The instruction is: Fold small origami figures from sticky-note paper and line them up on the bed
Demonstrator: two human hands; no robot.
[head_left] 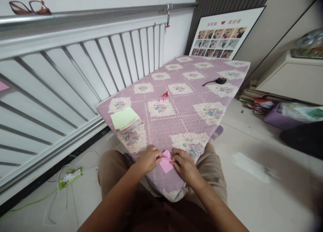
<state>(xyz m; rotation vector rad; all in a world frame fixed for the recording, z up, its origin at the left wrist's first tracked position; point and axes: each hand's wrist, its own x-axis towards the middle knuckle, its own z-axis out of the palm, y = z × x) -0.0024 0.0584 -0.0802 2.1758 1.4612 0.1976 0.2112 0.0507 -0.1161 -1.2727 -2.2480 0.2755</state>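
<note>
A small pink paper point(166, 162), partly folded, lies at the near corner of a table covered by a purple flowered cloth point(181, 107). My left hand point(148, 159) is curled, its fingers pinching the paper's left edge. My right hand point(184, 164) presses and pinches the paper's right side with bent fingers. Both hands rest on the cloth, just above my knees.
A stack of coloured paper sheets point(126, 119), green on top, sits at the table's left edge. A small folded red-pink piece point(163, 96) lies mid-table, a black object with a cord point(219, 80) farther back. A white railing point(75, 67) runs along the left. Books and a purple bin point(275, 116) stand on the floor right.
</note>
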